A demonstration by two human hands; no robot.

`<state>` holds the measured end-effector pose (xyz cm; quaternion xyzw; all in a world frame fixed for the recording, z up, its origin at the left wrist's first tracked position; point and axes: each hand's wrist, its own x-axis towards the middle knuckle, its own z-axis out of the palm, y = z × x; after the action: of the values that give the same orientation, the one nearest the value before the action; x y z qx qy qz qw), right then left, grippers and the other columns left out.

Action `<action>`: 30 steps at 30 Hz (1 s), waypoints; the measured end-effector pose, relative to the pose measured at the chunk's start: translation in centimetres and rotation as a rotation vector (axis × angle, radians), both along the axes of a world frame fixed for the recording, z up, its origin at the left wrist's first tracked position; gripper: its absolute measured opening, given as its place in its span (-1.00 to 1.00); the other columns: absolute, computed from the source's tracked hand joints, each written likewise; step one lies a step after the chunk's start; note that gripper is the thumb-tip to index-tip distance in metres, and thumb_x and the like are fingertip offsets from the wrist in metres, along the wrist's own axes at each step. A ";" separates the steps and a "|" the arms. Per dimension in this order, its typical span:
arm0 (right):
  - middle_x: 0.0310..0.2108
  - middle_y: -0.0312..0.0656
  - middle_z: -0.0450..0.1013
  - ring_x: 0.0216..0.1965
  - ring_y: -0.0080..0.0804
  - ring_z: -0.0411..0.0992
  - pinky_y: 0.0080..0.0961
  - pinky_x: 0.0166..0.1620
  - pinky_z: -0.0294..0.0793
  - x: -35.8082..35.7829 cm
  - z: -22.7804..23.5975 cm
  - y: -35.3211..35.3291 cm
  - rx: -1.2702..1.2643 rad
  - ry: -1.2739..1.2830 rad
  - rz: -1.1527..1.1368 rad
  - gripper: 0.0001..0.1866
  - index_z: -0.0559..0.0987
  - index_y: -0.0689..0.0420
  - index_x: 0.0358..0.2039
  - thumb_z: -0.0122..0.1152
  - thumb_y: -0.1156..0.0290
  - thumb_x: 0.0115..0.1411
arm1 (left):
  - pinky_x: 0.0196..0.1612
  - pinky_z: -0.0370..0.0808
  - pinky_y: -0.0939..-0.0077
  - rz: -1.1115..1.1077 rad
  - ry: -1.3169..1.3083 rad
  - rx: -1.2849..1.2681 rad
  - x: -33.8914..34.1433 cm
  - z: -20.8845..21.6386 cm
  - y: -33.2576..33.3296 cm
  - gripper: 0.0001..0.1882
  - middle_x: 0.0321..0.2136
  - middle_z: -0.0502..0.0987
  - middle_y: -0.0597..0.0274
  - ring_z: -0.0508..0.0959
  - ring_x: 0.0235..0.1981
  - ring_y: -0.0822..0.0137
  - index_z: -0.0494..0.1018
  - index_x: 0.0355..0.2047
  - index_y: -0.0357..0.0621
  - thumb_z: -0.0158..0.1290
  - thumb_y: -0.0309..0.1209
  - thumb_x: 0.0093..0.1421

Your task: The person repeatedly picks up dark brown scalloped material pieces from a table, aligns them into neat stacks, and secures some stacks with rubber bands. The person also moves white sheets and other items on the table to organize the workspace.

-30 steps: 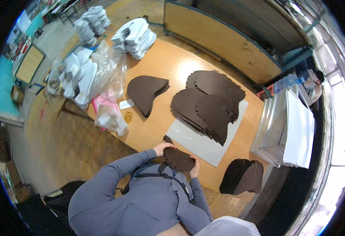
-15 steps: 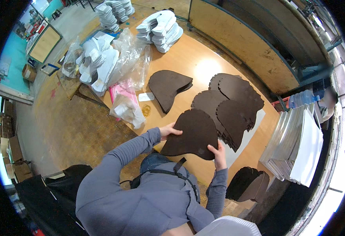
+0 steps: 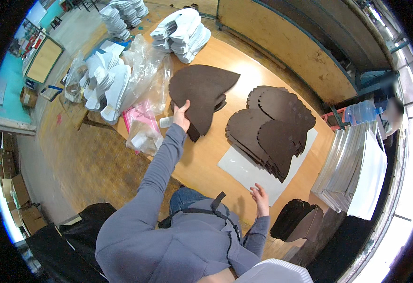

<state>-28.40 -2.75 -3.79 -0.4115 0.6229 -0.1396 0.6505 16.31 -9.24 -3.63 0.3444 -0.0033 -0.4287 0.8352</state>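
Your left hand (image 3: 181,115) has its thumb flat on top of a dark brown sheet (image 3: 199,89), at the edge nearest you. The other fingers are mostly hidden under it, but they seem to pinch it from below. Your right hand (image 3: 260,200) holds nothing — its fingers are apart and a little bent, over the near side of the table.

The brown sheet is right above a small pile (image 3: 194,134) of like sheets, and covers most of it. I can't tell if the two touch all over. The sheet looks light and thin, a bit stiff but bendy, and not slippery or easy to break. Its pointed end sticks out far from your thumb, so that end may droop. Holding it by two far-apart edges should keep it flat.

The table (image 3: 201,162) is smooth, tan and a bit shiny. To the right, bigger brown stacks (image 3: 282,127) sit partly on a pale grey sheet (image 3: 239,174). Near your right hand is a brown bundle (image 3: 305,221), and past it white boards (image 3: 352,170) lean together. To the left are a pink pack (image 3: 138,114), clear bags (image 3: 143,70) and piles of white pieces (image 3: 180,35). Farther out you have a worn brown floor (image 3: 93,151) and — across the table — a long wooden panel (image 3: 291,52).
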 end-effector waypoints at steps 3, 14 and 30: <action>-0.13 -0.24 0.43 -0.18 -0.56 0.37 -0.59 -0.09 0.28 -0.1 -0.1 1.2 0.081 -0.014 -0.033 -0.56 0.32 0.09 0.08 0.03 0.26 0.19 | -0.04 0.37 0.07 0.098 -0.018 0.308 2.8 -8.1 0.4 -0.41 -0.05 0.35 0.19 0.36 -0.03 0.12 0.13 0.11 0.06 0.05 -0.56 0.08; -0.17 -0.24 0.44 -0.19 -0.54 0.36 -0.58 -0.09 0.27 -0.1 -0.5 -2.0 -0.033 0.021 0.099 -0.57 0.34 0.11 0.05 0.05 0.28 0.18 | -0.02 0.35 0.02 -0.044 -0.096 0.486 5.7 -12.2 1.3 -0.27 0.02 0.30 0.10 0.34 -0.01 0.06 0.07 0.15 -0.01 0.11 -0.63 -0.03; 0.03 0.07 0.29 0.04 -0.13 0.29 -0.37 0.06 0.26 -7.6 -9.8 -22.2 -0.148 0.477 -0.129 -0.08 0.27 0.32 0.06 0.29 -0.11 -0.16 | -0.19 0.42 0.56 -0.621 -0.546 0.569 -11.7 -12.5 6.8 -0.66 -0.27 0.48 0.26 0.47 -0.27 0.42 0.38 -0.14 -0.18 -0.07 -0.69 0.04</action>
<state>-36.04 -24.91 -13.60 -0.4385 0.7719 -0.1249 0.4431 4.61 -2.48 -16.10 0.6407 -0.2072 -0.5352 0.5099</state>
